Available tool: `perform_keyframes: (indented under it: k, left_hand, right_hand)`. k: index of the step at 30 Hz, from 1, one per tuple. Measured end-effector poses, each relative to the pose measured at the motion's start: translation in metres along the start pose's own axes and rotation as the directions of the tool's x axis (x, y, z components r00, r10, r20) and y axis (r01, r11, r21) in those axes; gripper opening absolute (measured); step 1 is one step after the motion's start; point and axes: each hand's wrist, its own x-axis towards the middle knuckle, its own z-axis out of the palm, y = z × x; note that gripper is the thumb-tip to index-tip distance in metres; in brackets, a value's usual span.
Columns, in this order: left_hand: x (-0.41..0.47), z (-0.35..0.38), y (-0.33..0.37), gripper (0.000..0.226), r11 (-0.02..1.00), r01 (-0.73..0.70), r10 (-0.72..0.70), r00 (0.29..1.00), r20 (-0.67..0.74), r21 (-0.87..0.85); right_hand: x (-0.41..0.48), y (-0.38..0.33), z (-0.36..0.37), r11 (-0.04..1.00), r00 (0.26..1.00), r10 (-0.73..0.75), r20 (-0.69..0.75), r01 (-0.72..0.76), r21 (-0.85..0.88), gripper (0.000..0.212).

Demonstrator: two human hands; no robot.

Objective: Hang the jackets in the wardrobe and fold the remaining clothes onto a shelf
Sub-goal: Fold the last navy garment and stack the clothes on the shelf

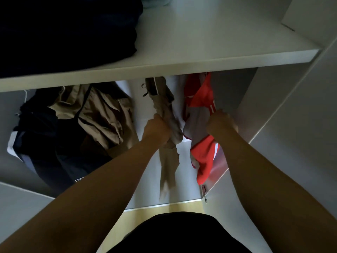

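Below shelf (164, 66) | left hand (156, 130) grips tan jacket (164, 105) | right hand (220, 123) grips red jacket (204, 156)

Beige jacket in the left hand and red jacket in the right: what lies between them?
Head view: nothing hangs between the beige jacket and the red jacket; only white wardrobe panel shows.

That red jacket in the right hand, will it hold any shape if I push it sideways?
Probably floppy: the red jacket droops and folds below the right hand. Likely light, since it hangs bunched from one grip. Its zipper pull dangles loose, so it may swing or snag.
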Motion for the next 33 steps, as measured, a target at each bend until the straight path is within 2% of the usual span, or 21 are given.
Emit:
perform_keyframes:
  k: [2,4,5,7,9,12,14,15,17,19,21,23,25,26,29,31,33]
  left_hand:
    - [0.0,-0.014,-0.02,0.037,0.988,-0.084,0.083,0.997,0.01,0.132]
    - [-0.001,-0.031,-0.05,0.029,0.969,-0.086,0.103,0.993,-0.063,0.23]
    - [-0.003,-0.044,-0.065,0.026,0.971,-0.051,0.082,0.989,-0.122,0.233]
    - [-0.005,-0.071,-0.099,0.021,0.978,0.015,0.044,0.961,-0.274,0.209]
    - [-0.006,-0.099,-0.134,0.023,0.965,0.046,0.059,0.92,-0.387,0.257]
    - [-0.007,-0.132,-0.181,0.03,0.924,0.129,0.101,0.825,-0.556,0.36]
    - [-0.01,-0.144,-0.202,0.039,0.929,0.185,0.057,0.785,-0.616,0.322]
    - [-0.01,-0.146,-0.21,0.049,0.941,0.222,-0.015,0.782,-0.623,0.256]
    - [-0.008,-0.15,-0.223,0.065,0.947,0.305,-0.205,0.812,-0.546,0.098]
    - [-0.004,-0.148,-0.236,0.058,0.929,0.364,-0.31,0.862,-0.402,0.066]
    - [-0.002,-0.143,-0.245,0.041,0.935,0.314,-0.259,0.923,-0.284,0.168]
    - [-0.001,-0.135,-0.244,0.033,0.938,0.207,-0.149,0.965,-0.213,0.279]
    - [0.001,-0.126,-0.233,0.03,0.913,0.119,-0.057,0.984,-0.167,0.389]
    - [0.003,-0.12,-0.226,0.029,0.914,0.115,-0.05,0.984,-0.172,0.388]
    - [0.006,-0.108,-0.201,0.03,0.939,0.108,-0.054,0.984,-0.17,0.325]
    - [0.007,-0.098,-0.189,0.032,0.951,0.096,-0.046,0.984,-0.173,0.295]
    - [0.007,-0.088,-0.177,0.033,0.97,0.121,-0.083,0.98,-0.182,0.212]
  right_hand:
    - [-0.007,-0.014,0.003,0.999,1.0,0.001,-0.031,0.001,0.051,0.072]
    - [-0.019,-0.034,0.01,0.997,0.996,-0.071,-0.052,0.072,0.022,0.089]
    - [-0.026,-0.047,0.014,0.991,0.989,-0.132,-0.065,0.133,0.006,0.087]
    - [-0.038,-0.074,0.027,0.957,0.953,-0.289,-0.089,0.289,-0.012,0.059]
    - [-0.052,-0.1,0.036,0.919,0.914,-0.393,-0.099,0.392,-0.027,0.053]
    - [-0.072,-0.136,0.053,0.894,0.883,-0.448,-0.141,0.445,-0.052,0.046]
    - [-0.083,-0.152,0.066,0.892,0.879,-0.446,-0.172,0.452,-0.004,0.045]
    - [-0.088,-0.158,0.073,0.887,0.875,-0.453,-0.173,0.462,0.014,0.046]
    - [-0.095,-0.166,0.087,0.879,0.872,-0.465,-0.15,0.475,0.036,0.052]
    - [-0.097,-0.17,0.098,0.905,0.904,-0.417,-0.098,0.423,0.049,0.06]
    - [-0.094,-0.171,0.105,0.937,0.937,-0.346,-0.045,0.348,0.037,0.069]
    - [-0.092,-0.171,0.108,0.948,0.948,-0.318,-0.01,0.318,-0.01,0.081]
    - [-0.088,-0.168,0.108,0.949,0.949,-0.314,0.009,0.314,-0.039,0.088]
    - [-0.087,-0.167,0.108,0.951,0.952,-0.304,0.012,0.305,-0.044,0.088]
    - [-0.086,-0.162,0.102,0.971,0.97,-0.239,0.035,0.24,-0.016,0.077]
    - [-0.088,-0.156,0.099,0.956,0.958,-0.281,0.064,0.285,-0.073,0.059]
    - [-0.09,-0.147,0.097,0.919,0.937,-0.347,0.046,0.349,-0.183,0.051]
